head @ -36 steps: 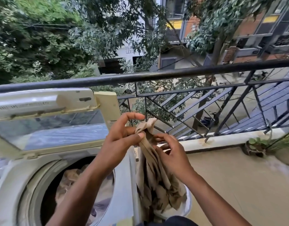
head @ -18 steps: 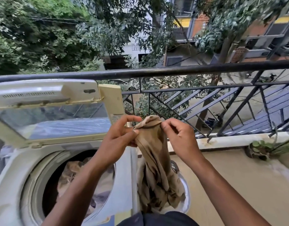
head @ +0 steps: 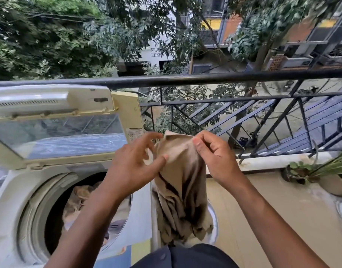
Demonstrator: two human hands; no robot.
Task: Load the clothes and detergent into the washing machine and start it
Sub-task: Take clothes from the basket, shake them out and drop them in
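A beige cloth with dark streaks [head: 180,182] hangs in front of me, held up by its top edge. My left hand [head: 136,165] pinches the left side of that edge between thumb and fingers. My right hand [head: 214,154] pinches the right side. The cloth's lower end hangs into a pale bucket [head: 213,219] on the floor. To the left stands a top-loading washing machine [head: 15,200] with its lid [head: 56,120] raised. Beige clothes [head: 79,198] lie inside the drum. No detergent is visible.
A black metal balcony railing [head: 205,79] runs across behind the machine and the cloth. Potted plants [head: 328,175] stand at the right on the tiled floor [head: 263,190]. A dark garment [head: 185,256] sits at the bottom edge of the view.
Both hands have lifted the cloth slightly and spread apart along its top edge, opening it wider. My right hand shifted from below the edge up to its right corner.
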